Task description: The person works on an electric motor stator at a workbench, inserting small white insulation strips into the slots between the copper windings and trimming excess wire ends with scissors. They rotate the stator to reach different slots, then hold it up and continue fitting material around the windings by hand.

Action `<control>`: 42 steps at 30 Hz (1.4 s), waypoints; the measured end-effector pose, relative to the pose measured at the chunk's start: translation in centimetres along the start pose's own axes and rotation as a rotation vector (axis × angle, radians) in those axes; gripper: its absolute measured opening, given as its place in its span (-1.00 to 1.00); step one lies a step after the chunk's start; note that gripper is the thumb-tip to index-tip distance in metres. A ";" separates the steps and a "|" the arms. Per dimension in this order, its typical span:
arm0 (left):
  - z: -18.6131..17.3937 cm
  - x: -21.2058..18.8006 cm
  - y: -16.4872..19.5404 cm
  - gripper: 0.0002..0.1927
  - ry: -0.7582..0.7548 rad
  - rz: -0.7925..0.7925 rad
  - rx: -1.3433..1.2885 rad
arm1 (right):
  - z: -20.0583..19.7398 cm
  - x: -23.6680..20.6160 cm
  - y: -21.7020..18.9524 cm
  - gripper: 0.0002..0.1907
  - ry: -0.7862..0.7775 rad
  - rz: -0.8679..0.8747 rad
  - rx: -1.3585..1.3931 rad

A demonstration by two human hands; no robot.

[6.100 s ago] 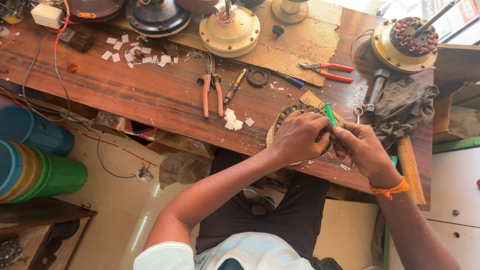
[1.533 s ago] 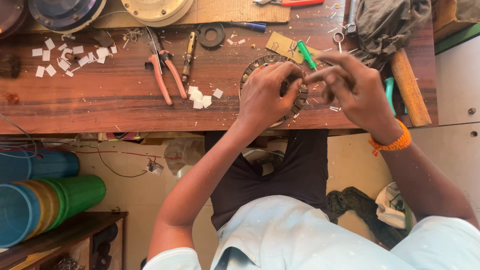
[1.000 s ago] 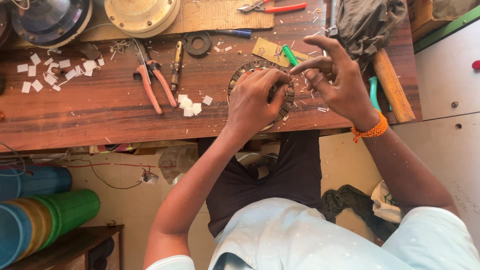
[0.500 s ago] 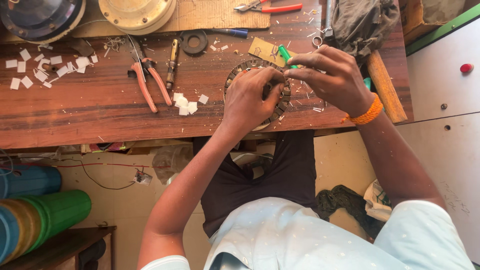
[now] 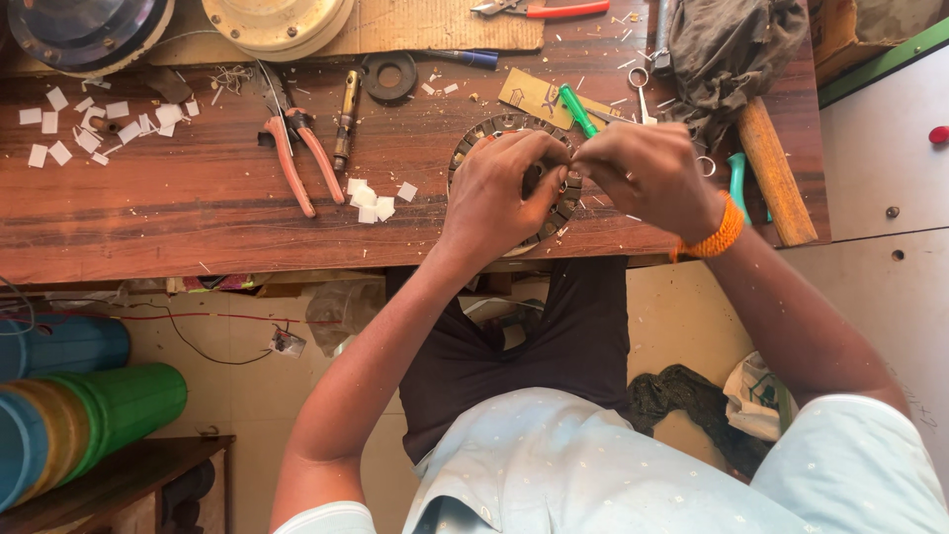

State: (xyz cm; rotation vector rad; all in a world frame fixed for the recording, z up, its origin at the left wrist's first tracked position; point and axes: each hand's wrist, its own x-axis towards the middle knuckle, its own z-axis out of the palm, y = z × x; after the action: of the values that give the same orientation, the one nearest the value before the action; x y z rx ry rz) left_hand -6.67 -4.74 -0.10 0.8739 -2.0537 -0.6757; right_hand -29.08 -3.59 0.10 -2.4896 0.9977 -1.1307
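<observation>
**A:** What is being worked on, and where is it found?

**B:** A round, slotted metal stator ring (image 5: 494, 131) with copper-coloured windings is seen lying flat on the worn brown wooden workbench (image 5: 198, 208), close to its near edge. Only the far arc and the near right rim are shown; the rest is covered by the hands.

**A:** How is it held?

**B:** The left hand (image 5: 499, 188) is laid over the ring's middle, fingers curled down and closed onto it. The right hand (image 5: 647, 173), marked by an orange wrist band (image 5: 725, 229), is pinched shut at the ring's right side, fingertips met with those of the left. What is pinched between them cannot be told; it is too small and hidden.

**A:** How does the ring look?

**B:** A grey toothed edge is shown, with evenly spaced slots and reddish-brown wire between them.

**A:** And around it?

**B:** A green-handled screwdriver (image 5: 577, 109) is laid just beyond the ring, over a tan card scrap (image 5: 534, 94). Orange-handled pliers (image 5: 297, 158) are placed well to the left, with small white paper squares (image 5: 374, 200) between them and the ring. A wooden hammer handle (image 5: 773, 170) is set to the right, beside a dark crumpled cloth (image 5: 732, 49)
</observation>
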 end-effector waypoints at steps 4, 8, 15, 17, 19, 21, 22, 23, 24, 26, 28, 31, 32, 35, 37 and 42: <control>0.0 -0.3 0.2 -0.89 0.012 0.035 0.041 | 0.1 -1.0 -0.5 -0.80 -0.140 0.736 0.732; 0.1 -0.4 0.3 -0.89 0.017 0.045 0.039 | 0.1 -1.2 -0.4 -0.80 -0.035 0.702 0.397; 0.1 -0.1 -0.1 -0.89 0.005 0.035 0.029 | -1.1 -0.5 -0.3 -0.83 -0.050 -0.219 -0.392; 0.1 -0.1 -0.2 -0.90 0.000 0.022 0.003 | -1.6 -0.4 0.0 -0.76 -0.081 -0.307 -0.445; 0.0 0.0 -0.2 -0.90 -0.018 -0.003 -0.015 | -1.9 -0.4 0.3 -0.75 -0.066 -0.351 -0.440; 0.0 -0.1 -0.1 -0.91 -0.029 -0.020 -0.035 | -1.9 -0.3 0.5 -0.75 -0.070 -0.375 -0.420; 0.0 -0.1 -0.1 -0.92 -0.032 -0.022 -0.045 | -2.0 -0.3 0.6 -0.75 -0.078 -0.378 -0.404; 0.0 0.0 -0.1 -0.93 -0.034 -0.025 -0.054 | -2.0 -0.2 0.7 -0.76 -0.087 -0.382 -0.388; 0.0 -0.1 -0.1 -0.92 -0.025 -0.019 -0.047 | -2.0 -0.1 0.8 -0.76 -0.114 -0.369 -0.408; 0.0 -0.1 -0.2 -0.90 -0.008 -0.008 -0.031 | -2.1 0.2 0.8 -0.76 -0.166 -0.344 -0.448; 0.0 -0.1 -0.3 -0.89 -0.005 -0.026 -0.026 | -2.2 0.3 0.9 -0.72 -0.146 -0.383 -0.460; 0.2 0.0 -0.5 -0.89 -0.001 -0.021 -0.019 | -2.3 0.4 1.0 -0.70 -0.134 -0.405 -0.468; 0.3 0.0 -0.5 -0.89 0.000 -0.015 -0.016 | -2.4 0.4 1.0 -0.70 -0.133 -0.407 -0.466; 0.3 0.0 -0.5 -0.91 -0.025 -0.065 -0.032 | -2.6 0.6 1.2 -0.73 -0.134 -0.435 -0.433; 0.2 0.0 -0.4 -0.91 -0.025 -0.058 -0.043 | -2.6 0.7 1.0 -0.75 -0.139 -0.408 -0.413; 0.1 0.0 -0.1 -0.90 0.019 0.007 -0.007 | -1.2 0.7 -0.2 -0.86 -0.090 -0.072 -0.166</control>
State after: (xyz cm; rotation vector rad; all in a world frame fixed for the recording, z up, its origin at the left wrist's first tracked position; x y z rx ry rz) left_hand -6.73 -4.76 -0.25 0.8659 -2.0354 -0.6678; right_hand -29.52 -3.77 1.38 -2.7003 1.0231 -0.9823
